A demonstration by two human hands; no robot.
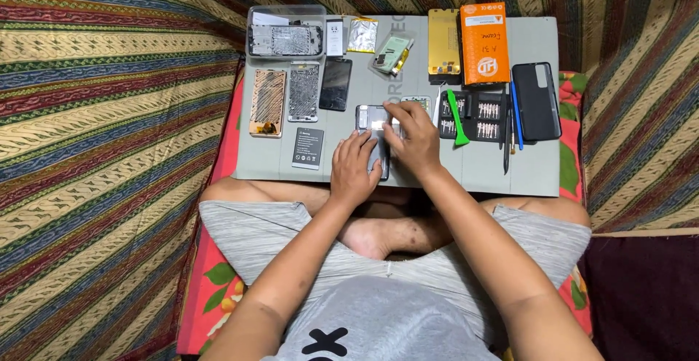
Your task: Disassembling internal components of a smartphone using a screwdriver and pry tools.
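Phone (373, 124) under both hands | left hand (353, 170) grips lower end | right hand (413, 136) pinches top

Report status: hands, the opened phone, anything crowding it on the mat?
Left hand steadies opened phone on grey mat. Right hand works its upper part, fingers pressed down. Screwdriver bit case and green pry tool close right, not blocking.

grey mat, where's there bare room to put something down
Bare patches on the grey mat: the near right corner below the screwdriver bit set and black phone, and the near left edge beside the flat black battery. The far row and the middle around both hands on the opened phone are crowded.
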